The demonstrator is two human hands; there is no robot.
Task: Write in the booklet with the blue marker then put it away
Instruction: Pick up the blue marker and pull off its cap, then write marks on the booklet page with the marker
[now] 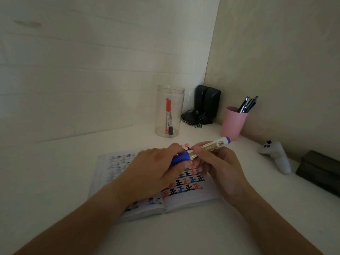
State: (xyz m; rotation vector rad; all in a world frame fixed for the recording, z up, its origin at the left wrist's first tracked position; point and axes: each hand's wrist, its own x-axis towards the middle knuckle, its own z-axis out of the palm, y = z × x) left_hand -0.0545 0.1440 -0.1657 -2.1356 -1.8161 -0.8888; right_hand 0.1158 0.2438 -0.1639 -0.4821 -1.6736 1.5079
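Note:
An open booklet (pixel 114 170) lies flat on the white desk, its right page filled with rows of red, blue and black marks. Above it my right hand (pixel 219 170) grips the barrel of the blue marker (pixel 211 146), which points up and to the right with its blue end cap far from me. My left hand (pixel 156 172) pinches the marker's blue cap (pixel 181 158) at the near end of the barrel. Whether the cap is seated or slightly off, I cannot tell.
A clear jar (pixel 169 111) holding a red marker and a black marker stands behind the booklet. A pink cup (pixel 232 124) of pens sits to the right, with black speakers (pixel 207 103) in the corner. A small white toy (pixel 276 153) and a dark box (pixel 320 170) lie along the right wall.

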